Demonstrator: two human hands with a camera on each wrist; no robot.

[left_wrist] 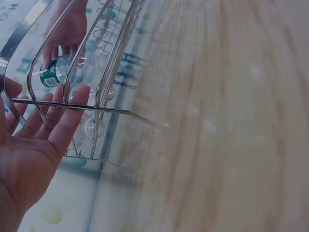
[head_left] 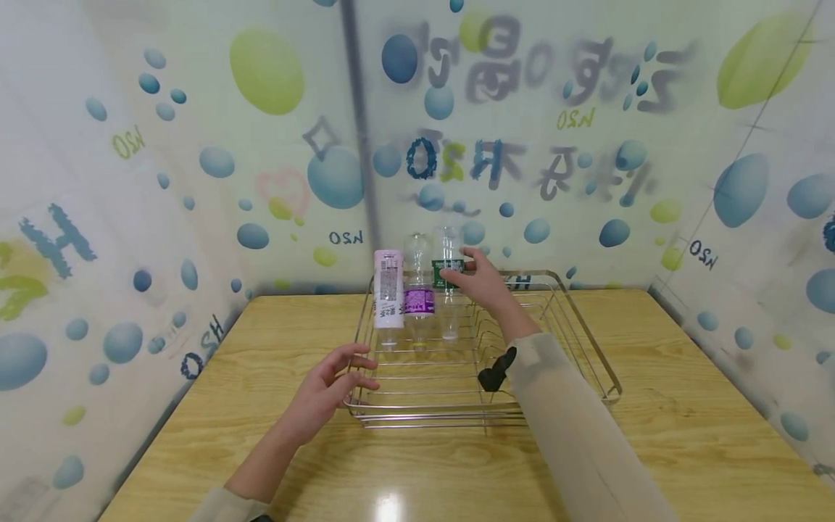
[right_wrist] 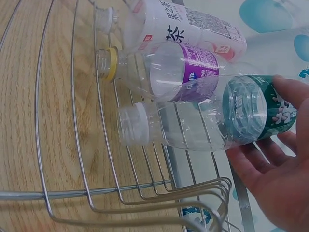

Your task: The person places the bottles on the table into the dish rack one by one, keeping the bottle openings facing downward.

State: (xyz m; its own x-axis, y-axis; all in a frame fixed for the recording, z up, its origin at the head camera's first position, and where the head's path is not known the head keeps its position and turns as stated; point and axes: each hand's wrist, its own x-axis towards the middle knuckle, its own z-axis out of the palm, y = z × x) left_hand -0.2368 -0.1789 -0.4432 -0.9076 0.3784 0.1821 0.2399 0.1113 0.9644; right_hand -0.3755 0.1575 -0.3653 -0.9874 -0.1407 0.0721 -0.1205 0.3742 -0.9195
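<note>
My right hand holds a clear plastic bottle with a green label, thumb and fingers around the label near its base. This bottle is upside down, its open neck pointing down into the wire rack. To its left, also neck down, lean a clear bottle with a purple label and a bottle in a pink-and-white wrapper. My left hand is at the rack's front left corner, its fingers loosely extended at the wires. In the left wrist view, the fingers overlap the side wires.
The metal wire dish rack stands on a wood-grain table, with a row of bent dividers on its right side. A black piece shows beside the right cuff. Walls printed with blue and green drops surround the table.
</note>
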